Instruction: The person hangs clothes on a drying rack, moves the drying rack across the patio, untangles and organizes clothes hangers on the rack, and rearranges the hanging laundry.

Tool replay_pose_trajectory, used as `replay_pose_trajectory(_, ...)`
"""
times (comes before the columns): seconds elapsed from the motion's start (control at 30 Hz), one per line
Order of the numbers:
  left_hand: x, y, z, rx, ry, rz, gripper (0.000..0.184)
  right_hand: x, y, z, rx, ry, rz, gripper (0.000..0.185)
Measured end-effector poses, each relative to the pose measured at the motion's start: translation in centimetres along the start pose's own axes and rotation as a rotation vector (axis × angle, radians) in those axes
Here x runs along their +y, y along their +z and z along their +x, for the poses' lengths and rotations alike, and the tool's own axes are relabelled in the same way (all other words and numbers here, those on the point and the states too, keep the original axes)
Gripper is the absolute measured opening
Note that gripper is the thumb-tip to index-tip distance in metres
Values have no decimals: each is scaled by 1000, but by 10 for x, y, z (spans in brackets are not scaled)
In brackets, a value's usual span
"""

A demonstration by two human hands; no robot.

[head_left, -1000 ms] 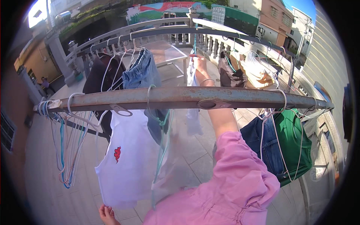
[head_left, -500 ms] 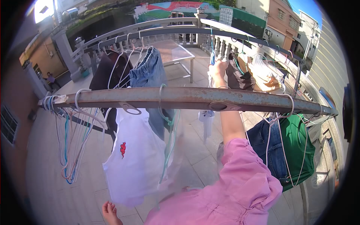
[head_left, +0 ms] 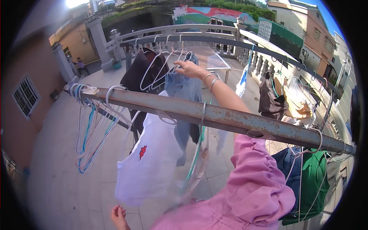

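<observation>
My right hand (head_left: 188, 70), with bangles at the wrist, reaches over the rusty rail to white hangers (head_left: 156, 73) and a blue denim garment (head_left: 184, 85) on the far rail. Its fingers are stretched out and apart, at or near a hanger; contact is unclear. Low in the view, my left hand (head_left: 119, 216) has loosely bent fingers with nothing in them, just below the hem of a white sleeveless top (head_left: 151, 163) with a red mark. Right of my right forearm, a blue and white item (head_left: 243, 81) hangs from the far rail.
The rusty rail (head_left: 230, 119) crosses in front. Bare hangers (head_left: 90, 134) hang at its left end, dark jeans (head_left: 289, 168) and a green garment (head_left: 314, 184) at its right. Brown and tan garments (head_left: 273, 97) hang behind. A person (head_left: 81, 66) stands far left.
My right hand has let go of the blue and white item and moved left to the hangers by the denim. The view has turned left. My left hand stays low.
</observation>
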State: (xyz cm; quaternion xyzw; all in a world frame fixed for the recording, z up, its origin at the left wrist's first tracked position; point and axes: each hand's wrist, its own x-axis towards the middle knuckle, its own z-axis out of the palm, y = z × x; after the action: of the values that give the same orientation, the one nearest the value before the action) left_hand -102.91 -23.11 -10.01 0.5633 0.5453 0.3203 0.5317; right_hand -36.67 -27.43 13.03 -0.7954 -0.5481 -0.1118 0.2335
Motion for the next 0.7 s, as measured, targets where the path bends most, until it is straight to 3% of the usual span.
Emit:
replay_pose_trajectory(0.13, -37, -19, -7, 88, -5, -35, 34, 13, 27, 23, 24, -58, 130, 47)
replay_pose_trajectory(0.17, -42, -23, -9, 108, -8, -43, 34, 13, 35, 28, 128, -65, 172, 34)
replay_pose_trajectory(0.3, -54, -30, -12, 141, -43, -18, 34, 4, 45, 26, 354, 262, 649, 21)
replay_pose_trajectory(0.43, -45, -22, -9, 117, -35, -6, 34, 12, 42, 18, 540, 410, 1041, 18)
replay_pose_trajectory(0.53, -36, -12, -5, 66, -56, 20, 34, 18, 31, 3, 707, 391, 934, 18)
replay_pose_trajectory(0.57, -36, -8, -3, 46, -53, 11, 34, 19, 29, -7, 813, 343, 728, 15)
replay_pose_trajectory(0.7, -42, 2, 9, -71, -33, 57, 35, 33, 4, -36, 797, 298, 693, 12)
